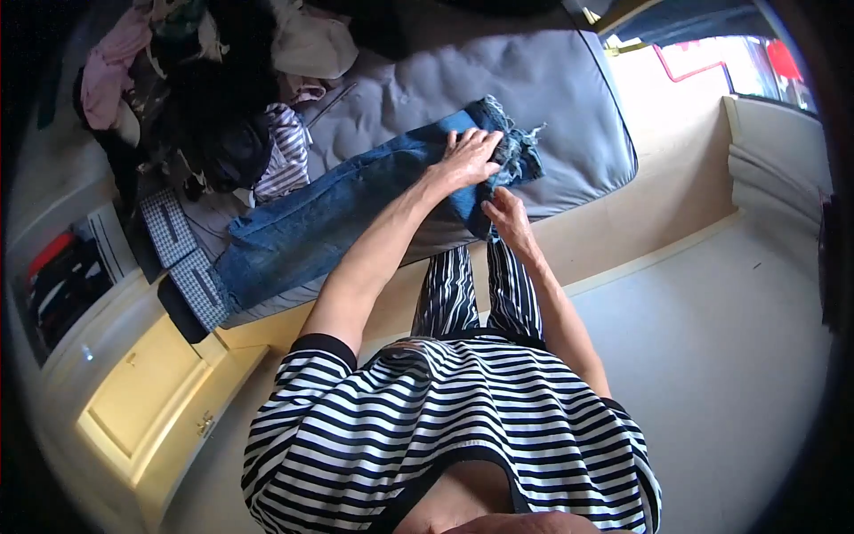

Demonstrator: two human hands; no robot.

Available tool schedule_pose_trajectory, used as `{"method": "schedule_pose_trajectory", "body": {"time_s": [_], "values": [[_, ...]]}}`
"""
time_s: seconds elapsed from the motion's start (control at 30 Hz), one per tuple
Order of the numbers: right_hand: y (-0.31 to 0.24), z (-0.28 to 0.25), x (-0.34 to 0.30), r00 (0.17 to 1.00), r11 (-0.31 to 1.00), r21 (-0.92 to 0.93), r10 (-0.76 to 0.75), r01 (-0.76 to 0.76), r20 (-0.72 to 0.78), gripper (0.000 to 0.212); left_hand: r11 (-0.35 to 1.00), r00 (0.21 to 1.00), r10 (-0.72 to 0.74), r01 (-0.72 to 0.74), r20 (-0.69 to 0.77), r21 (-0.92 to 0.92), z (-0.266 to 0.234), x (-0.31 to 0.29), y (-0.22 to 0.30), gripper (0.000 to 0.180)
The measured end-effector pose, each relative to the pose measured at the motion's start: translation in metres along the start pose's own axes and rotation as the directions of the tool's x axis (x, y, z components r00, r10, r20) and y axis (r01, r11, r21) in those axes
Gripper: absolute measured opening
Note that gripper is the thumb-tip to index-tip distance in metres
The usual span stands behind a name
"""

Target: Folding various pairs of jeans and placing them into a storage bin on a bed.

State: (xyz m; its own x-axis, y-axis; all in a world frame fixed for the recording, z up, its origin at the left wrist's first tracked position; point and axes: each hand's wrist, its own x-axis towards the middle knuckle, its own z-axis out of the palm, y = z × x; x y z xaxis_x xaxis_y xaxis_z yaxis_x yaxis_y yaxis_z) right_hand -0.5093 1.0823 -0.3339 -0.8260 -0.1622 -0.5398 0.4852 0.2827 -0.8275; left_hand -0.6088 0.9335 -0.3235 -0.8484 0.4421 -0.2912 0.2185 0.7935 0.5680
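A pair of blue jeans (347,191) lies lengthwise along the near side of a grey mattress (418,80). Ragged, frayed denim bunches up at the right end of the jeans. My left hand (467,162) rests on top of the denim beside this frayed part, its fingers stretched over the cloth. Lower down, at the near edge of the same end, my right hand (510,218) pinches the denim between thumb and fingers. Folds hide part of the right fingertips.
Piled clothes (222,98), including a striped garment (286,151), cover the mattress's left side. Two checked boxes (169,227) stand at its left end. A yellow cabinet door (147,392) hangs open at lower left. Grey floor (712,356) lies to the right.
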Motion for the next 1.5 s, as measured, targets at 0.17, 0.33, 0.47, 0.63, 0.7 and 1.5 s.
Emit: {"method": "schedule_pose_trajectory", "body": {"time_s": [0.17,0.33,0.47,0.63,0.7,1.5], "values": [[0.008,-0.018,-0.004,0.989,0.987,0.148,-0.072,0.053,0.126,0.029,0.997,0.996,-0.042,0.036,0.083,0.068,0.003,0.001,-0.002,0.023],[0.027,-0.016,-0.029,0.904,0.855,-0.340,-0.291,0.393,0.313,0.061,0.920,0.981,-0.122,0.055,-0.150,-0.388,-0.034,-0.029,0.020,0.017],[0.035,-0.013,-0.032,0.878,0.686,-0.551,-0.325,0.475,0.351,0.037,0.868,0.986,-0.154,0.102,-0.068,-0.486,-0.075,-0.055,0.040,0.019],[-0.002,-0.037,-0.053,0.883,0.921,-0.263,-0.146,0.286,0.447,0.025,0.935,0.998,-0.019,0.038,0.057,-0.354,-0.105,-0.080,0.058,0.042],[-0.002,-0.059,-0.064,0.832,0.984,-0.054,-0.113,0.169,0.542,0.028,0.955,0.981,0.050,0.008,0.187,-0.296,-0.114,-0.086,0.065,0.071],[0.051,-0.059,0.021,0.992,0.941,0.316,0.094,-0.118,0.090,0.026,0.859,0.839,-0.502,0.511,0.210,0.012,-0.022,0.072,-0.037,0.049]]}}
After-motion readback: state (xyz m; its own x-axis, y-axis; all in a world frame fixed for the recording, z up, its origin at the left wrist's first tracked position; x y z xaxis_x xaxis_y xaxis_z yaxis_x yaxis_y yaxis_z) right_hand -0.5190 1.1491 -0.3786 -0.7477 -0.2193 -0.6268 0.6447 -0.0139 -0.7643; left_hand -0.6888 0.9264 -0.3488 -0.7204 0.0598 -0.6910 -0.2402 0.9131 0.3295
